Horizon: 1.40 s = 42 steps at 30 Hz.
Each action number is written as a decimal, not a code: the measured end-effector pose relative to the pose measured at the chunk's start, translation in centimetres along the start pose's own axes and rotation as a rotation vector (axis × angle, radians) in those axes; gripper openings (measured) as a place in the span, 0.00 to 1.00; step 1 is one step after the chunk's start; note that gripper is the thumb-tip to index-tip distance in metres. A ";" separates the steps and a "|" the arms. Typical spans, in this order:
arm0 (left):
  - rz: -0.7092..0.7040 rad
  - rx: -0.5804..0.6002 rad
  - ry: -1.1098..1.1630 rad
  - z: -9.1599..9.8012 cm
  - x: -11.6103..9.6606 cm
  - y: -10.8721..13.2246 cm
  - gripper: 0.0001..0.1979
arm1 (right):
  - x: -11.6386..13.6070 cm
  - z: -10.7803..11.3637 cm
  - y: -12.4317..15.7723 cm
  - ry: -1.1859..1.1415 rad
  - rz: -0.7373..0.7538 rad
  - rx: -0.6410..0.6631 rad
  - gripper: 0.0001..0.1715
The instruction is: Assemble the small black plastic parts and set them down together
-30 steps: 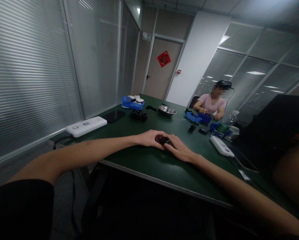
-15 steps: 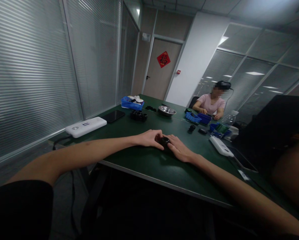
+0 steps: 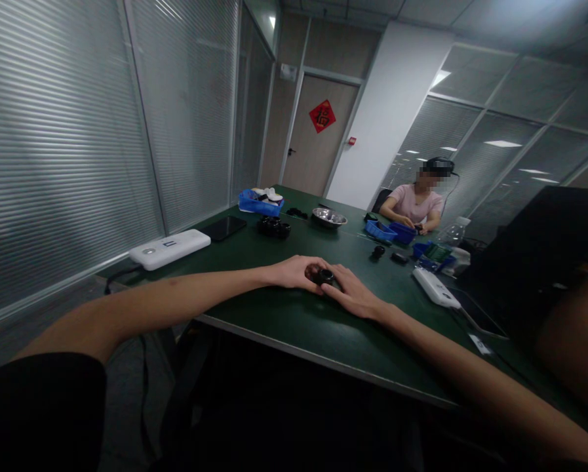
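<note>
Between my two hands, low over the green tabletop, is a small black cylindrical part with a round, ring-like top. My left hand curls around its left side, with thumb and fingers bent. From the right, my right hand closes on the same part, its thumb in front and its fingers behind. The part's lower end is hidden by my fingers and thumbs. Beyond my hands, a cluster of similar black round parts sits on the table.
A steel bowl, a filled blue basket and a dark phone lie farther back. White power banks flank my arms. A plastic bottle stands right. Across the table, a person sits near blue trays.
My right thumb has shifted left across the front of the black part, which has turned slightly between my hands. The person opposite has moved a hand to the right.
</note>
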<state>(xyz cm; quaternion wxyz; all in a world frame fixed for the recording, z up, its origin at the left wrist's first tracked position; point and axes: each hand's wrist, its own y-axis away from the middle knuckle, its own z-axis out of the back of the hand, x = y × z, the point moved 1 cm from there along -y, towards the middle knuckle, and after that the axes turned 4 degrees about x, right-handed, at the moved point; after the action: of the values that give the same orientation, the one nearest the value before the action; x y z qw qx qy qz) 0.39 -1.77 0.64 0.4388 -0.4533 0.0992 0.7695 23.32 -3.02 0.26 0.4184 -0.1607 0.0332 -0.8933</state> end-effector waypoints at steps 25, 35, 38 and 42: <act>0.111 -0.062 -0.098 0.2 0.1 -0.1 0.28 | -0.7 -0.1 0.2 0.011 0.109 0.017 0.35; 0.087 -0.033 0.046 0.0 -0.5 0.1 0.31 | -0.1 0.1 0.1 -0.004 0.047 0.023 0.35; 0.044 0.001 0.034 0.0 -0.4 0.1 0.32 | 0.3 0.1 0.0 -0.007 0.005 -0.008 0.36; -0.026 0.019 0.008 0.1 0.0 0.0 0.31 | 0.3 -0.1 -0.1 -0.001 -0.033 -0.039 0.38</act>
<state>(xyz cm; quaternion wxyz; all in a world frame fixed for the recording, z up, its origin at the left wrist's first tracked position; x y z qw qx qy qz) 0.33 -1.77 0.71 0.4526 -0.4533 0.1025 0.7610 23.04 -3.25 0.26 0.4005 -0.1697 0.0479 -0.8992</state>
